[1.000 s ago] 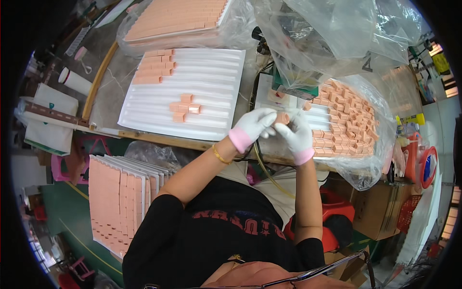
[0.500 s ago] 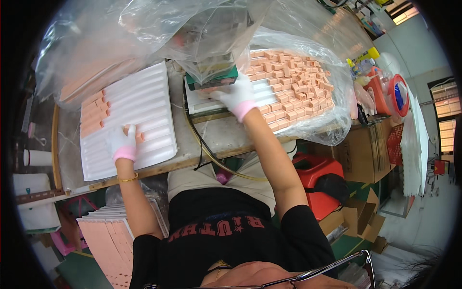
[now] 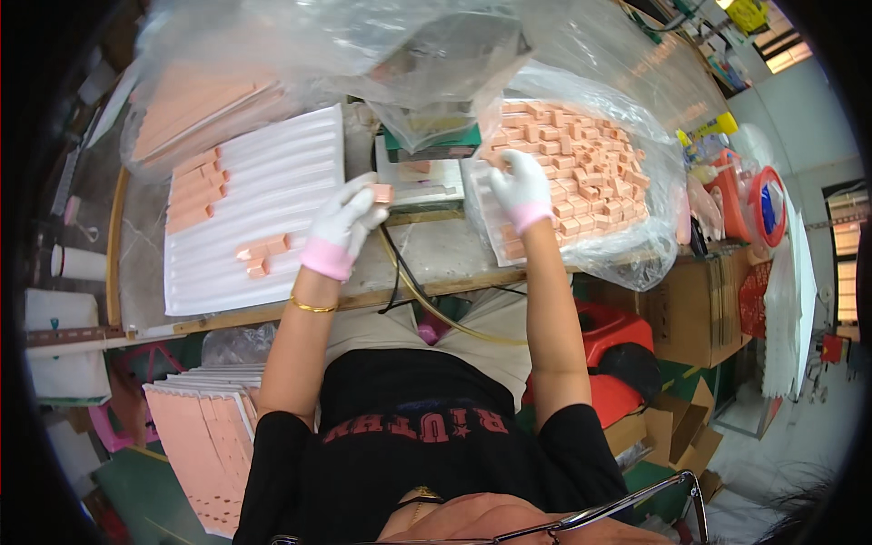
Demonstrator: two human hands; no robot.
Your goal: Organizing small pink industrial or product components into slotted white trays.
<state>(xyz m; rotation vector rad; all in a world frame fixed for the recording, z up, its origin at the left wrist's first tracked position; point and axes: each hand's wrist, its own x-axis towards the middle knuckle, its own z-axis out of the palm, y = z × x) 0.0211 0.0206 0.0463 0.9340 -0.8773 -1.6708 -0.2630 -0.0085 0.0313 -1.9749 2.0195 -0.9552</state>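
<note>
My left hand (image 3: 343, 225), in a white glove with a pink cuff, pinches a small peach-coloured block (image 3: 383, 193) just left of the machine's base. At the left edge of the right tray, my right hand (image 3: 521, 193), gloved alike, has its fingers curled together beside the heaped peach blocks (image 3: 590, 168); what lies between them is unclear. A white ridged tray (image 3: 291, 173) on the left carries rows of peach blocks (image 3: 195, 186) and a few loose ones (image 3: 262, 250). Between the trays stands a green-edged machine (image 3: 434, 143) under plastic sheeting, with a peach piece (image 3: 416, 167) beneath it.
Clear plastic sheeting (image 3: 309, 45) hangs over the far side of the table. A black cable and a yellowish hose (image 3: 418, 292) loop over the wooden front edge. Stacked trays (image 3: 204, 436) stand low at left; a red stool (image 3: 618, 336) and cardboard boxes (image 3: 695, 309) stand at right.
My left hand has left the left tray and moved right with a block, uncovering loose blocks there. My right hand has withdrawn from the machine to the right tray.
</note>
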